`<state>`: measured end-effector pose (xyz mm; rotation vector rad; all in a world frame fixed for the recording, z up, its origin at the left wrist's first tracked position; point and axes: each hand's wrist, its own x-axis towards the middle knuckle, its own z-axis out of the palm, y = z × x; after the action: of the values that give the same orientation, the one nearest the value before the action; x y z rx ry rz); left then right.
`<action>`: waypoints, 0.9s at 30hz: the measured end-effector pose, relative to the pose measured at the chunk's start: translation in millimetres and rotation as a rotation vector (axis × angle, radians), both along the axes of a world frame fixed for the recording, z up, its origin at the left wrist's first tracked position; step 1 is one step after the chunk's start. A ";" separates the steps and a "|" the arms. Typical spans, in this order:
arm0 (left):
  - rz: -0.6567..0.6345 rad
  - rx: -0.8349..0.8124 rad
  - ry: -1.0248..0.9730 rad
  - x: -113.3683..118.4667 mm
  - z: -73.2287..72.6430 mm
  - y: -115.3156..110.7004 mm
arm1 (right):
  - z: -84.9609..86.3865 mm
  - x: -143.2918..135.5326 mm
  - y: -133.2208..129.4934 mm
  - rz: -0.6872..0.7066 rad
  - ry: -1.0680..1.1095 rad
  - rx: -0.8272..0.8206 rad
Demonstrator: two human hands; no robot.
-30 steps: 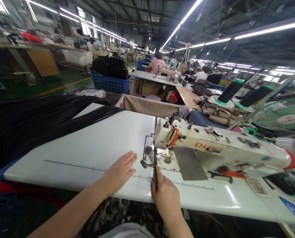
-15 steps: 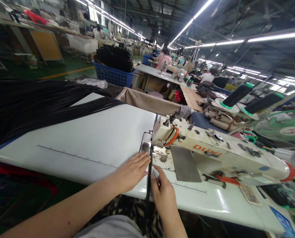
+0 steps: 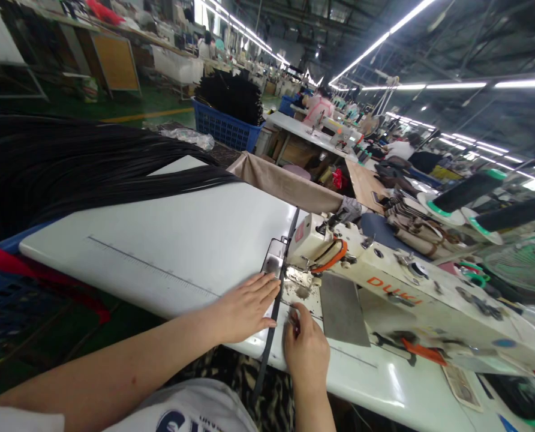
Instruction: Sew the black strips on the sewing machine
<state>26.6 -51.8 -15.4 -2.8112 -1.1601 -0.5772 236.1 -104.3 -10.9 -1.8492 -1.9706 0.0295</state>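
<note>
A narrow black strip (image 3: 271, 329) runs under the head of the white sewing machine (image 3: 379, 276) and hangs over the table's front edge. My left hand (image 3: 252, 306) lies flat with its fingers stretched out, the fingertips at the metal plate and the strip's left side. To the right of the strip, my right hand (image 3: 307, 342) rests on the table with its fingers curled around something small and dark that I cannot make out. The hand stands a little apart from the strip.
Many long black strips (image 3: 114, 174) lie over the back left of the white table (image 3: 159, 240). A beige cloth bin (image 3: 289, 183) hangs behind it. Beyond are a blue basket (image 3: 227, 126) of black pieces, thread cones (image 3: 468, 192), a green fan (image 3: 523, 264) and people at other machines.
The view has turned, shifting the scene. My right hand has moved away from the strip to the right, its fingers more curled. The strip now slants near the front edge.
</note>
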 end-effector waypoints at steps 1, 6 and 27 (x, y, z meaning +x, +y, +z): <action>-0.001 -0.003 -0.001 0.4 -0.1 0.1 | 0.5 -0.1 -0.4 0.003 0.000 -0.004; -0.001 -0.011 -0.023 1.9 1.1 0.6 | -0.1 2.5 -0.8 0.001 -0.017 0.009; -0.011 0.005 -0.041 2.7 1.7 1.2 | -2.4 4.7 -0.9 -0.036 -0.037 -0.003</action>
<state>29.3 -50.7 -13.7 -2.8158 -1.1495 -0.6409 240.8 -105.2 -13.3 -1.8993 -1.9627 -0.0132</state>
